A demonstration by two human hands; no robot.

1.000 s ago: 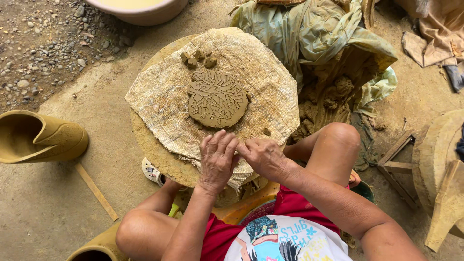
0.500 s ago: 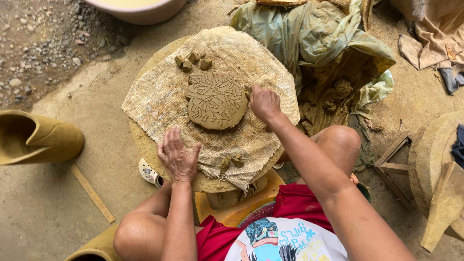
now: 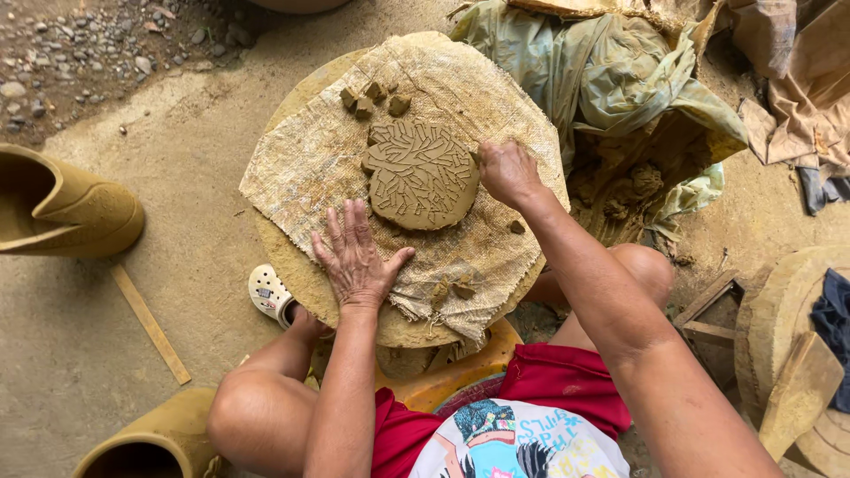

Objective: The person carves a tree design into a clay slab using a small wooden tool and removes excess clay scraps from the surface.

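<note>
So the carved clay disc (image 3: 420, 175) sits dead centre on the burlap-covered round board (image 3: 301, 164), with small clay lumps (image 3: 372, 97) at its 11 o'clock. Left hand (image 3: 357, 257) lies flat and open on the burlap at the disc's 7 o'clock, just touching its rim. Right hand (image 3: 506, 170) is curled against the rim at 3 o'clock, pinching the edge.

Counted: 1 flat round clay disc with carved line patterns (image 3: 420, 173); 1 round wooden work board (image 3: 292, 274) under 1 frayed tan burlap cloth (image 3: 301, 168); 4 small clay lumps (image 3: 370, 97) at the cloth's far edge, 3 clay bits (image 3: 452, 290) near its front; 2 tan clay pots (image 3: 62, 205); 1 thin wooden stick (image 3: 150, 323); 2 bare hands (image 3: 357, 257).
</note>
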